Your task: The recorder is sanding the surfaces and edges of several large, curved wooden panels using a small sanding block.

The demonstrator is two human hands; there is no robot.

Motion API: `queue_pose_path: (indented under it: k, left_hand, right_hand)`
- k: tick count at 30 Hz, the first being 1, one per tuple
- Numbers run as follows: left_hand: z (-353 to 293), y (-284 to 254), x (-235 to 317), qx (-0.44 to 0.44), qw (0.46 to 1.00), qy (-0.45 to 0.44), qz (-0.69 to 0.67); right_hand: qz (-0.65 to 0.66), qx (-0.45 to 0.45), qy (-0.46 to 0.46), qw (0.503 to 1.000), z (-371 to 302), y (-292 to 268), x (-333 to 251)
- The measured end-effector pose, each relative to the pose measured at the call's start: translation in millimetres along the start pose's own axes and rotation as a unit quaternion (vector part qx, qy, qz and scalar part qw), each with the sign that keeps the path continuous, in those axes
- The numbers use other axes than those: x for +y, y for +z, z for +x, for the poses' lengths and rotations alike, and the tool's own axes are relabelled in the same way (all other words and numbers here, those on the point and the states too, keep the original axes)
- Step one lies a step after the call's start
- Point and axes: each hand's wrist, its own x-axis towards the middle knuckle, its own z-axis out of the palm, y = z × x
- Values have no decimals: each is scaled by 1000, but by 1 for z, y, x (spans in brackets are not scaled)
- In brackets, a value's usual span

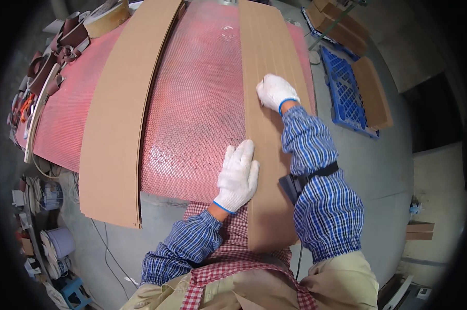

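A long brown cardboard box (268, 170) lies lengthwise in front of me, its near end hanging over the table edge toward my apron. My left hand (238, 173), in a white knit glove, rests along the box's left edge with fingers stretched out. Farther up, my right hand (276, 92), gloved the same way, is closed in a fist on the box's top face. Whatever the fist may hold is hidden. To the left lies a second long cardboard piece (117, 119), apart from both hands.
A red mesh-textured mat (192, 93) covers the table. Tape rolls (106, 20) and brown belt coils (73, 33) crowd its far left. Blue pallets (347, 88) with cardboard stand on the floor at right. A blue stool (74, 293) and a bucket (60, 243) are at lower left.
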Motion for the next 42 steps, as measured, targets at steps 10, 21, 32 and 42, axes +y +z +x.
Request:
queue_pose_path:
  k: [10, 21, 32, 42]
  left_hand:
    - [-7, 7, -13, 24, 1000, 2, -8]
    - [-49, -43, 35, -54, 995, -82, 29]
    - [-71, -39, 38, -108, 962, -196, -158]
    - [-73, -44, 39, -120, 964, -188, -144]
  right_hand:
    - [10, -35, 6, 999, -293, 28, -4]
    - [228, 10, 246, 942, -425, 16, 48]
    - [131, -11, 228, 965, -413, 33, 53]
    - [24, 29, 61, 997, -340, 24, 66]
